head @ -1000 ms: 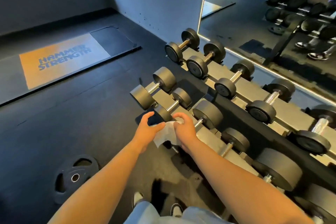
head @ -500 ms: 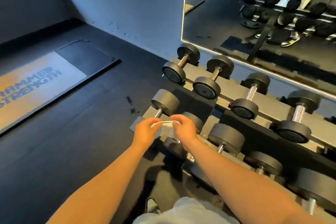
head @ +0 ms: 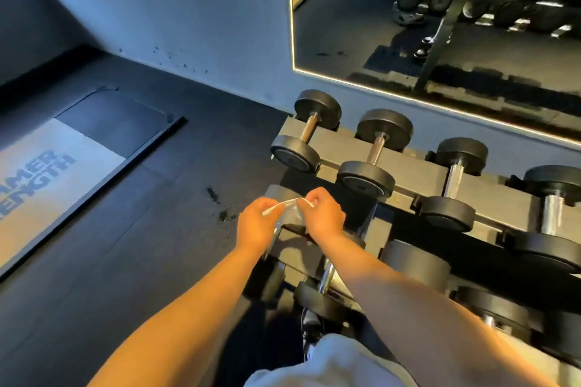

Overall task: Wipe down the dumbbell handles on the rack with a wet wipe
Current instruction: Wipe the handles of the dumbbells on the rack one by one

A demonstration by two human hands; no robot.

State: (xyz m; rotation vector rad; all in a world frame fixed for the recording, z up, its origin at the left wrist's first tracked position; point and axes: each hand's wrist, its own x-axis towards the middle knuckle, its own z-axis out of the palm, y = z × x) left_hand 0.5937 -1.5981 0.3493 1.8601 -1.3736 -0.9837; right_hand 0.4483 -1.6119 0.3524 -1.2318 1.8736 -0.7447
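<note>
You're at the unfolding step: your left hand (head: 255, 227) and right hand (head: 325, 217) pinch the wipe (head: 290, 208) taut between your fingers, so next wrap it round the handle (head: 327, 276) below them on the rack (head: 415, 164).

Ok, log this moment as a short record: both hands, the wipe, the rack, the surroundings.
Left hand: pinches the left end of the wet wipe
Right hand: pinches the right end
Wipe position: stretched between both hands above the lower tier, on no handle that shows
Rack: top tier holds four dumbbells in view, untouched
Surroundings: mirror behind the rack, lettered floor mat at left
</note>
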